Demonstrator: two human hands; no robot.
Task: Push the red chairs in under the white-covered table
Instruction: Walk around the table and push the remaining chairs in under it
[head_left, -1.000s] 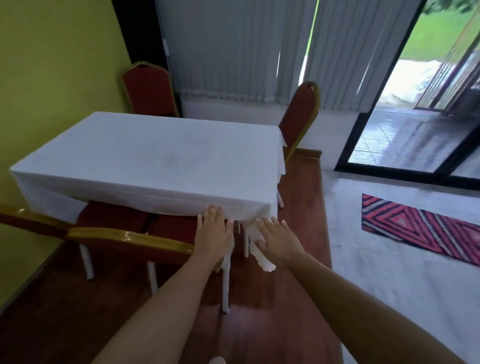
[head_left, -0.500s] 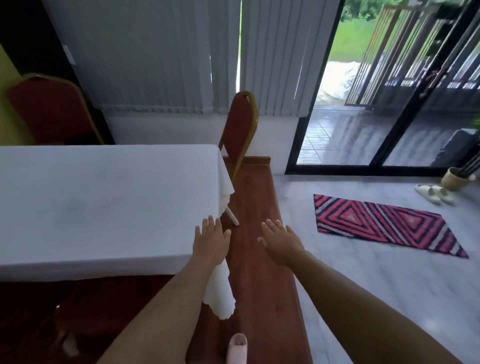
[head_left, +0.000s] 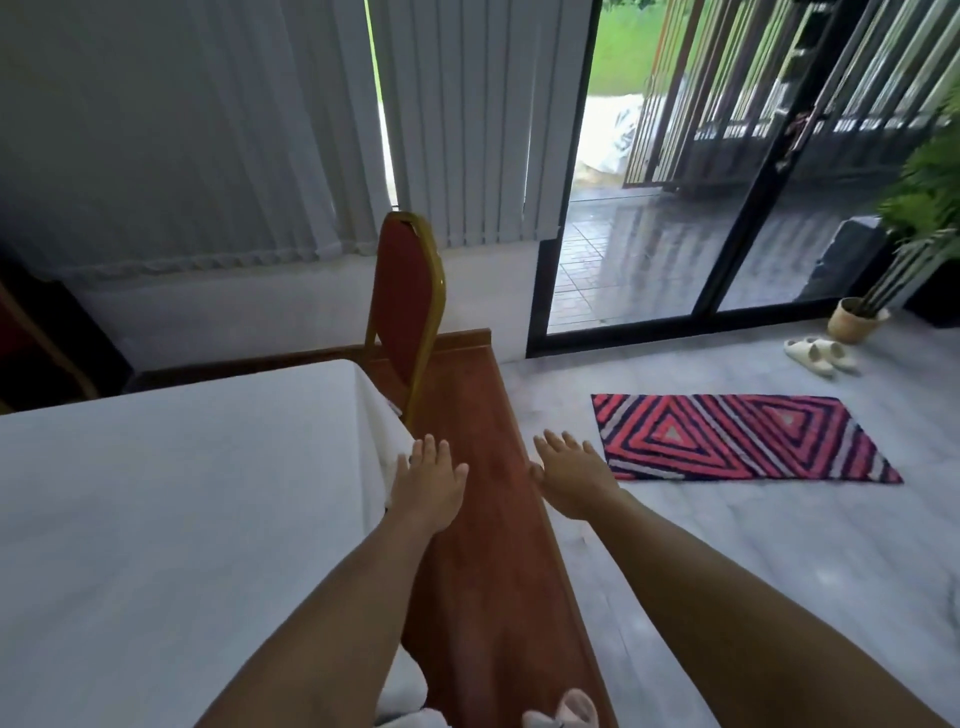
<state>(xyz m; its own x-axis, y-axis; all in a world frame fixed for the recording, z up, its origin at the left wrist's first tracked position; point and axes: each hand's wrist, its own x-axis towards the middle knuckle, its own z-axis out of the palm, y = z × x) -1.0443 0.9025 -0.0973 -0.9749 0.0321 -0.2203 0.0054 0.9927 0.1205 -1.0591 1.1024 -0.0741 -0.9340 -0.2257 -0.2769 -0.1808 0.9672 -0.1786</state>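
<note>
Since the earlier frame the view has swung right along the table (head_left: 171, 519); its near-side chairs are out of sight and the end chair (head_left: 408, 306) now stands dead ahead. That chair sits at the table's far right corner, upright, edge-on, just beyond both hands. The left hand (head_left: 428, 480) hovers by the table's right edge and is nearer; the right hand (head_left: 569, 480) floats further right, over the floor. Both reach forward palm-down, fingers spread, holding nothing. Likely the left reaches the chair first.
</note>
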